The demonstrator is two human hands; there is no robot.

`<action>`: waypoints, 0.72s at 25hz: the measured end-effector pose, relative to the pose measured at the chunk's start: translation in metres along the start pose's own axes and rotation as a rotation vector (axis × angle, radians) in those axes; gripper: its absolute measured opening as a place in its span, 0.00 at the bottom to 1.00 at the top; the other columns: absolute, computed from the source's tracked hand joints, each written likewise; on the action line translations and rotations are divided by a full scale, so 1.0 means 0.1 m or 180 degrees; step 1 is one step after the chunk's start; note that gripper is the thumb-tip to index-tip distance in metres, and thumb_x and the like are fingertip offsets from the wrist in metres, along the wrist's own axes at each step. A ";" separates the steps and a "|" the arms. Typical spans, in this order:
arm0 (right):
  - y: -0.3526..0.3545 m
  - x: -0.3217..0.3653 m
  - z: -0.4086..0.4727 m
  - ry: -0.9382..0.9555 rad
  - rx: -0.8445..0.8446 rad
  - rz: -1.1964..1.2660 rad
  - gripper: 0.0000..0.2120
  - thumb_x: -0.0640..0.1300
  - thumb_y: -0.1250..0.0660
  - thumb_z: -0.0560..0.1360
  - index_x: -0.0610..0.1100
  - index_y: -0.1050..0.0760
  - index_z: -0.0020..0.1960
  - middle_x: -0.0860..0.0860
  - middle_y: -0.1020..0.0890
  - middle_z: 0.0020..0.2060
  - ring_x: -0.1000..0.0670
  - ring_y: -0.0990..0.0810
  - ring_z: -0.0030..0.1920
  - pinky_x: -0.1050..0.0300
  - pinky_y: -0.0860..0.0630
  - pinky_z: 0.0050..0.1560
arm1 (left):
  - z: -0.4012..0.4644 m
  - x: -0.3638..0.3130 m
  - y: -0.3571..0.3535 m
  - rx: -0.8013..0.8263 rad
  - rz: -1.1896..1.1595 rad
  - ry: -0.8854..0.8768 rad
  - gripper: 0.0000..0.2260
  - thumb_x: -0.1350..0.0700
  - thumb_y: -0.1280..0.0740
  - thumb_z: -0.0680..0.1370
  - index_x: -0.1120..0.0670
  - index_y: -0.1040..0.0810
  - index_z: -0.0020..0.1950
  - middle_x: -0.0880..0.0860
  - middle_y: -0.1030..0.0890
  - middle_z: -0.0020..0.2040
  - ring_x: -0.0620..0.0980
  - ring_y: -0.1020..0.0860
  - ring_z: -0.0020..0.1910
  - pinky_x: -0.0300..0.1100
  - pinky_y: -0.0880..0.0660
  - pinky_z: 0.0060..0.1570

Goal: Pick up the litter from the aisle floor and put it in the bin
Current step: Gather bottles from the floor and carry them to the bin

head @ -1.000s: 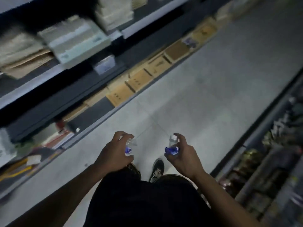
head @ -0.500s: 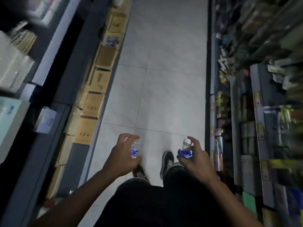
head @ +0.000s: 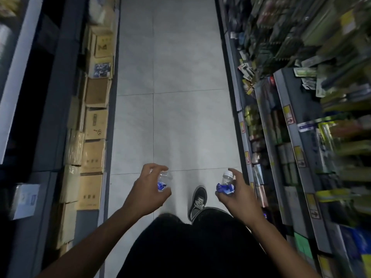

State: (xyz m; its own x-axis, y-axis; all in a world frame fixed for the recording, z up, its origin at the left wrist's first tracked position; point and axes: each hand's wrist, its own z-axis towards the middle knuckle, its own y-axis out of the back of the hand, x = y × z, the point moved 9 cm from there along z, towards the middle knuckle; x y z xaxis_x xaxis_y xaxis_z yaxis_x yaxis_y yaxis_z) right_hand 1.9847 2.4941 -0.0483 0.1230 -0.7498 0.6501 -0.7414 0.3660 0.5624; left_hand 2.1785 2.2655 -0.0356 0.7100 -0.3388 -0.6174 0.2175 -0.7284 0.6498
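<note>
Nearest: dark trousers fill the bottom of the view, one dark sneaker (head: 198, 199) with pale laces planted on the grey tiled aisle floor (head: 172, 121) between the two hands.

Left hand (head: 147, 192): fingers and thumb curled round a small clear plastic bottle (head: 164, 180). Mostly hidden by the fingers; a crumpled blue label shows low on it. Cap end not visible. Looks empty, can't confirm.

Right hand (head: 237, 194): thumb and fingers curled round a second clear bottle (head: 227, 182), held roughly upright, white cap on top. Blue label crumpled and bunched at the lower part, against the palm. Clear section under the cap shows no liquid.

Both bottles are off the floor, held in front of the body above the tiles, well apart from each other.

Left side, near to far: a white-and-blue carton (head: 25, 199) on a dark shelf, then a row of brown cardboard boxes (head: 93, 141) lined along the shelf base right at the floor edge. Boxes closed, contents not visible; one further up has a dark printed picture on its face.

Right side: shelving (head: 289, 137) packed with green, yellow and dark packaged goods, yellow price tags with arrows on the shelf edges. Heavily blurred, products unreadable.

Far: floor runs on up the aisle, tile joints only.
</note>
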 end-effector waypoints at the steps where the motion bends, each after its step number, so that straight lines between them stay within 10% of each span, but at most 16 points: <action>1: 0.02 0.06 0.16 0.0043 0.0075 -0.0028 0.33 0.54 0.25 0.71 0.60 0.39 0.70 0.58 0.18 0.46 0.52 0.18 0.47 0.55 0.22 0.46 | 0.07 -0.02 -0.01 0.0007 0.0030 0.0072 0.26 0.51 0.25 0.72 0.43 0.27 0.68 0.41 0.35 0.68 0.47 0.20 0.50 0.38 0.17 0.42; 12: 0.13 1.72 2.15 0.0617 0.0507 -0.0449 0.33 0.54 0.26 0.71 0.59 0.38 0.71 0.56 0.18 0.46 0.49 0.19 0.45 0.52 0.23 0.45 | 1.16 0.27 0.72 -0.0385 -0.0135 0.0759 0.30 0.48 0.20 0.70 0.49 0.26 0.69 0.49 0.30 0.71 0.49 0.25 0.65 0.46 0.27 0.67; 18: 0.41 2.34 3.06 0.0410 0.0304 -0.0462 0.33 0.53 0.25 0.71 0.59 0.38 0.70 0.58 0.18 0.45 0.51 0.18 0.44 0.50 0.21 0.47 | 2.50 -0.05 1.48 -0.0289 -0.0076 0.0220 0.28 0.50 0.21 0.70 0.49 0.26 0.68 0.47 0.30 0.69 0.46 0.21 0.56 0.22 0.32 0.53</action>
State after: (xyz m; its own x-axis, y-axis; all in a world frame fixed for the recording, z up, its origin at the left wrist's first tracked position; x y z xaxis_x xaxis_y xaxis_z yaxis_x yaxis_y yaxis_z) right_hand 1.7815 2.1648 -0.0293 0.3119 -0.7120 0.6292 -0.7682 0.2007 0.6079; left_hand 2.0394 2.0102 -0.0475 0.7477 -0.2778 -0.6032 0.2925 -0.6777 0.6747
